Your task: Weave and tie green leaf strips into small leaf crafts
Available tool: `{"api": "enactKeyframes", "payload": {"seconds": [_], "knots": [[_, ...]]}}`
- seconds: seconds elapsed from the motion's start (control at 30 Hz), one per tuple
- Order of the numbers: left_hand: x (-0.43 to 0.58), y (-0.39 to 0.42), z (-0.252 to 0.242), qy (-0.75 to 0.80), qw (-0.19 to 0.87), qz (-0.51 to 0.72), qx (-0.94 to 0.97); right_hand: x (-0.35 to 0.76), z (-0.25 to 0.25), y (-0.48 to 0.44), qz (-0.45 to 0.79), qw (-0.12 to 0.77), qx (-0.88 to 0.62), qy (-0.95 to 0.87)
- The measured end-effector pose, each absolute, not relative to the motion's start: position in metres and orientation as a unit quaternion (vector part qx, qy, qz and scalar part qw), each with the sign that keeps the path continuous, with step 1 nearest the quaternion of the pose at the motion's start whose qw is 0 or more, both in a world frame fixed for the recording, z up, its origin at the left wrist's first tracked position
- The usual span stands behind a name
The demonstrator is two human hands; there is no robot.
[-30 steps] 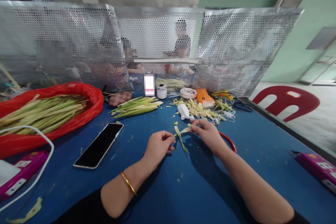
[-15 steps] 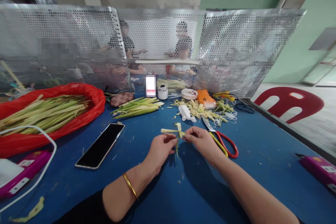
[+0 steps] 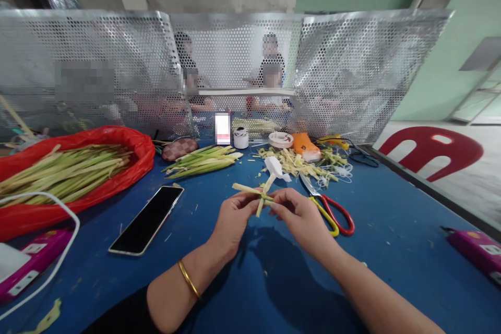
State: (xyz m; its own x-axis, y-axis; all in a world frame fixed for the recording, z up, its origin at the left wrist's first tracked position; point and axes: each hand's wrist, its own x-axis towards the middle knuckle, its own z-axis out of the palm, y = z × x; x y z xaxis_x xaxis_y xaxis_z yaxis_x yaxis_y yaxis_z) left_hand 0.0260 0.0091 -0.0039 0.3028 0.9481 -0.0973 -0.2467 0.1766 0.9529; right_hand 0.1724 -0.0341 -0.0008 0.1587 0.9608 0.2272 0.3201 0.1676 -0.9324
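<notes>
Leaf strips (image 3: 263, 195) are pinched by left hand (image 3: 234, 218) and right hand (image 3: 300, 215); scissors (image 3: 323, 199), phone (image 3: 147, 220) flank them.

A plain, dark black sleeve (image 3: 121, 307) covers the left arm, ending partway along the forearm. Between its edge and the left hand (image 3: 233, 219) sits a slim, smooth, gold-coloured bangle (image 3: 188, 279), shaped as a rounded hoop. The right hand (image 3: 299, 214) is bare, as is the visible right forearm (image 3: 368, 276).

The leaf strips (image 3: 264, 195) look matt, the bag (image 3: 145, 147) (crinkled plastic) glossy.
</notes>
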Motion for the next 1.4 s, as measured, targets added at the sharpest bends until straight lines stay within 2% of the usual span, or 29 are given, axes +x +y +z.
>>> {"api": "enactKeyframes", "payload": {"seconds": [0.1,0.17,0.23,0.5,0.87,1.13,1.4], "knots": [[0.025,0.012,-0.006,0.378,0.693,0.452,0.415,0.185,0.012,-0.036,0.319,0.599,-0.547,-0.490],[0.024,0.012,-0.007,0.370,0.719,0.442,0.387,0.195,0.018,-0.036,0.247,0.659,-0.550,-0.449],[0.023,0.011,-0.005,0.361,0.738,0.431,0.372,0.201,0.021,-0.036,0.188,0.676,-0.557,-0.445],[0.024,0.008,-0.004,0.318,0.755,0.414,0.397,0.186,0.010,-0.036,0.205,0.549,-0.573,-0.573],[0.027,0.004,-0.007,0.322,0.764,0.398,0.394,0.185,0.011,-0.038,0.173,0.587,-0.582,-0.536],[0.028,0.002,-0.006,0.312,0.772,0.393,0.391,0.175,0.004,-0.040,0.157,0.571,-0.514,-0.620],[0.030,-0.001,-0.004,0.306,0.780,0.388,0.385,0.172,0.002,-0.043,0.135,0.548,-0.515,-0.646]]}}
